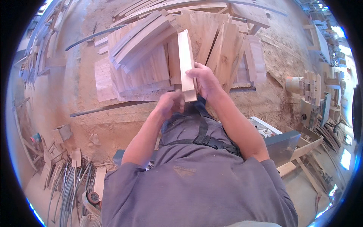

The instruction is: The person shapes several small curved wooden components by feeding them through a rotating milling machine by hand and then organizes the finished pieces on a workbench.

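A pale squared length of wood (186, 62) stands out in front of me, its cut lower end toward my body. My right hand (206, 78) grips it from the right side, thumb laid over the upper face and fingers behind. Just left of the lower end is my left hand (171, 103), its fingers bent and smeared by motion. Whether it touches the wood I cannot tell. Beyond both hands lies a stack of wooden boards and panels (141, 77), with several thick planks (147, 39) on top at the left.
Long wooden strips (166, 6) lie behind the stack. A dark bar (109, 108) runs along its near side on the dusty floor. Several metal rods (68, 189) and offcuts lean at the lower left. A dark grey machine part (281, 145) stands close on my right, near a wooden frame (308, 147).
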The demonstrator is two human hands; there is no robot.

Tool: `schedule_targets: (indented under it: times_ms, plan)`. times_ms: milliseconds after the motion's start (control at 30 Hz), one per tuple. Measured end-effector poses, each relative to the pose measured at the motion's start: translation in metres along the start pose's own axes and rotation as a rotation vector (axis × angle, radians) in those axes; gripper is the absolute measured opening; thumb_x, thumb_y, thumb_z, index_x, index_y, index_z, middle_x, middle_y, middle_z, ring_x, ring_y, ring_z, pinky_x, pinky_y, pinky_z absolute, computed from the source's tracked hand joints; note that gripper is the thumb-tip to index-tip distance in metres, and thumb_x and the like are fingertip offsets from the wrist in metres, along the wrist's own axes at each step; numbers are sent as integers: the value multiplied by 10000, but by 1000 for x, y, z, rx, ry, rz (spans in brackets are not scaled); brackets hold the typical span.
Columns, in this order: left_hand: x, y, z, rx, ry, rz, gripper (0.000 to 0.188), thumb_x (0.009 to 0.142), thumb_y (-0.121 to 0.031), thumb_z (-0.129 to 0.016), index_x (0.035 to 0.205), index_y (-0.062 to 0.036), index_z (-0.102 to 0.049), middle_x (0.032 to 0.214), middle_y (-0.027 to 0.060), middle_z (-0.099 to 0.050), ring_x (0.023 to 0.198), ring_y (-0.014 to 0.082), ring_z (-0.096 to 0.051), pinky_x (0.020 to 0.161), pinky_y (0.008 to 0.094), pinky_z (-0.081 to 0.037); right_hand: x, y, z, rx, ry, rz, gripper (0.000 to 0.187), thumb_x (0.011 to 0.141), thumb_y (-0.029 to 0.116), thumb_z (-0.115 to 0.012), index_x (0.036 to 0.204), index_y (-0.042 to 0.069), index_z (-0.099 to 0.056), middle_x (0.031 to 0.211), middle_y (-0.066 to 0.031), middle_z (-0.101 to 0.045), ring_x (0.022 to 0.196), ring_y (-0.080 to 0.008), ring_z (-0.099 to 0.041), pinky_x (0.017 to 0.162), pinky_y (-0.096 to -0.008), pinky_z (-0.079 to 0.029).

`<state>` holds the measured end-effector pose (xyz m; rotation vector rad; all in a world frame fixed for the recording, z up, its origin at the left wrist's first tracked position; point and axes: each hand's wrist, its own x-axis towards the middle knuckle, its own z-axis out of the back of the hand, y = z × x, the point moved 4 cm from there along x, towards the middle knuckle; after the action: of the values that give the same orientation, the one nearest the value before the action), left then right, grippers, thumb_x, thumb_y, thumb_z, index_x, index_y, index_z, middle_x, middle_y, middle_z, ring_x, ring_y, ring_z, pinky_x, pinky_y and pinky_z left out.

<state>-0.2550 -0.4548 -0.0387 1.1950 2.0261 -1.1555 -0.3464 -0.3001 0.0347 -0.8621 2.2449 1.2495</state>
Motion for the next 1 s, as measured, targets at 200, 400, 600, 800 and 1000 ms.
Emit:
schedule_targets:
  times_ms: [200, 400, 600, 800, 1000]
  plan:
    - [3, -77, -25, -202, 49, -430, 438, 1117, -347, -468, 1345, 18, -549, 1211, 170, -694, 1095, 279, -689, 936, 412, -559, -37, -16, 7, -438, -204, 336, 772, 767, 67, -764, 1460, -60, -450, 1256, -168, -635, 1135, -243, -650, 1001, -368, -539]
    - [15, -106, -49, -305, 233, -544, 448, 1124, -329, -443, 1368, 35, -535, 1288, 204, -659, 1130, 304, -681, 1007, 483, -568, -48, -14, 1, -666, -129, 461, 919, 810, 97, -838, 1581, 19, -344, 1250, -129, -607, 1136, -199, -623, 1010, -348, -517]
    - [17, -101, -58, -587, 391, -423, 596, 1138, -420, -293, 1417, 60, -508, 1354, 234, -630, 1195, 350, -651, 1071, 536, -527, -55, 3, -2, -596, -172, 380, 825, 838, 83, -814, 1547, 13, -398, 1107, -99, -644, 936, -179, -663, 831, -326, -570]
    - [12, -164, -13, 599, -553, -954, 481, 945, -99, -701, 1380, 60, -574, 1339, 228, -651, 1186, 355, -633, 1059, 432, -477, -57, 18, 10, -963, -490, 706, 796, 817, 40, -799, 1526, 18, -439, 1179, -167, -584, 1057, -247, -614, 948, -394, -520]
    - [-12, -239, 39, 1476, -1275, -969, 728, 790, -202, -806, 1459, -53, -560, 1505, 246, -508, 1428, 405, -434, 1195, 494, -353, -46, 51, -19, -1550, -615, 988, 815, 769, -3, -690, 1537, -12, -417, 1455, -225, -455, 1380, -440, -400, 1180, -503, -304]
